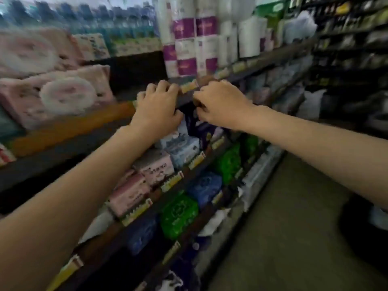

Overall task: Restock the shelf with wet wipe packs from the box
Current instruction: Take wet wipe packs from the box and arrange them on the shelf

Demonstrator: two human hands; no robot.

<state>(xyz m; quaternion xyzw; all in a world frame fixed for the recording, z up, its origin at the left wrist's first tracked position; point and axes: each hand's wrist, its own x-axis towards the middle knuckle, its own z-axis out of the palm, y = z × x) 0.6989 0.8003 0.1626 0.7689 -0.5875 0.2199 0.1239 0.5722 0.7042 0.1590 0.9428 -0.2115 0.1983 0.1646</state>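
Observation:
The picture is blurred. A dark blue wet wipe pack sits between my two hands, just under the front edge of an upper shelf. My left hand has its fingers curled at that shelf edge and its thumb by the pack. My right hand has its fingers pinched together on the pack's upper right side. Under them a pale blue pack stands on the lower shelf. Whether the left hand grips the pack is hidden.
Pink packs and green packs and blue packs fill the lower shelves. Purple-and-white paper rolls stand above, with pink tissue bundles at the left. The aisle floor runs on the right, with a dark object on it.

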